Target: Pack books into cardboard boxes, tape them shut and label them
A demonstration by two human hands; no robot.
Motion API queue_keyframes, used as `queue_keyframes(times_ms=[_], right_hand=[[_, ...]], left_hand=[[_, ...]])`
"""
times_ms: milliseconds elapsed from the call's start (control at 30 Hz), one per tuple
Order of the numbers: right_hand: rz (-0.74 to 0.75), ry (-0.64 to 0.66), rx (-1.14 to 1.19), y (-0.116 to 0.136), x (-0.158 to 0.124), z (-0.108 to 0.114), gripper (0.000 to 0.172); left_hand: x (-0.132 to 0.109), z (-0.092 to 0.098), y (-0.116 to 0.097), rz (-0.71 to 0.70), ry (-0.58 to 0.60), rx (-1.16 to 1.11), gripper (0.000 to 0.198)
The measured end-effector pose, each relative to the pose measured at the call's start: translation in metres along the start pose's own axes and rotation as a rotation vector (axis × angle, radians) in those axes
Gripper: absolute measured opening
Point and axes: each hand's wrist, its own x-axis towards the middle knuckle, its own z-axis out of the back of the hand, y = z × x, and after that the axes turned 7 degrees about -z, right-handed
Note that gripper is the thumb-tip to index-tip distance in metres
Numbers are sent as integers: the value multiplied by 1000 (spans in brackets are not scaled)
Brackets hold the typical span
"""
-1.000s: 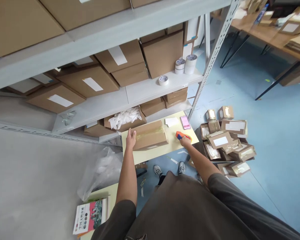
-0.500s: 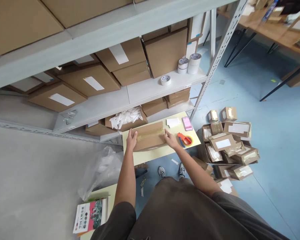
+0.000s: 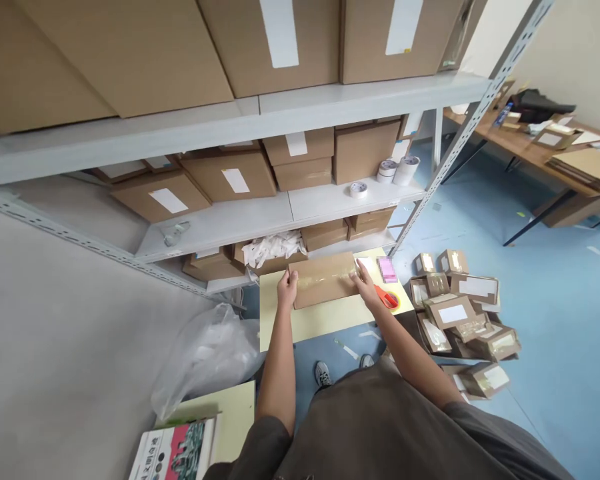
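Note:
A brown cardboard box (image 3: 325,283), with clear tape along its top, is held between both hands over a pale yellow table (image 3: 310,325). My left hand (image 3: 287,289) grips its left end, thumb on top. At the right end, my right hand (image 3: 364,283) closes on the box near the tape. An orange tape dispenser (image 3: 387,297) lies just right of my right hand. Behind it are a pink pad (image 3: 387,269) and a white paper slip, partly hidden by the hand.
Metal shelving (image 3: 220,223) with cardboard boxes and white tape rolls (image 3: 359,190) rises in front. Small parcels (image 3: 453,313) are piled on the floor at right. A plastic bag (image 3: 215,347) and books (image 3: 173,450) are at left. A wooden desk (image 3: 525,147) stands far right.
My view has tilted up and shifted, showing more of the upper shelf and the desk. Both hands still hold the box, which now appears turned slightly and nearer the shelf.

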Motion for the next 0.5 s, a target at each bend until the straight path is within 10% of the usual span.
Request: queue_keyframes(times_ms=[333,500], right_hand=[[-168,-55,-327,-113,-38,-15,67],[-273,30,-472,-135,-44,-15,63]], left_hand=[[-117,11,97,210,100,-123,100],[-133,5,112,281,191,68,93]])
